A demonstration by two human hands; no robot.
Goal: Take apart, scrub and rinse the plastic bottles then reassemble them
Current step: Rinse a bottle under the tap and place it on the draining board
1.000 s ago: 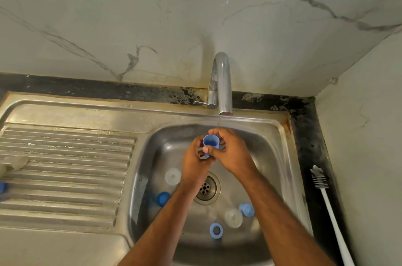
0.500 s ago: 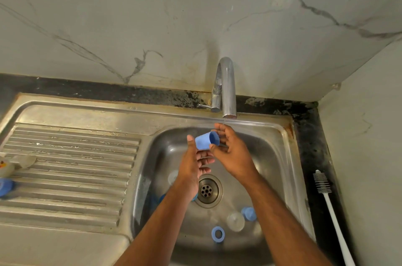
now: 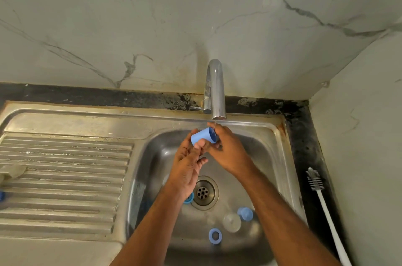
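A small blue plastic cap (image 3: pixel 203 136) lies tilted on its side just under the tap (image 3: pixel 215 89), where a thin thread of water falls. My left hand (image 3: pixel 188 165) pinches the cap from below with thumb and fingers. My right hand (image 3: pixel 228 148) holds the cap's open end, its fingers curled at the rim. In the sink basin (image 3: pixel 269 157) lie a blue ring (image 3: pixel 215 236), a clear round piece (image 3: pixel 231 222), a blue cap piece (image 3: pixel 245 213) and another blue ring (image 3: pixel 188 198) partly hidden by my left wrist.
A white bottle brush (image 3: pixel 326 215) lies on the dark counter right of the sink. The ribbed drainboard (image 3: pixel 65 178) stretches left, with a clear piece (image 3: pixel 13 171) and a blue bit (image 3: pixel 1 196) at its left edge. The drain (image 3: pixel 203 193) sits mid-basin.
The blue cap went from upright to tilted on its side and moved up closer to the tap spout. Both hands stayed on it.
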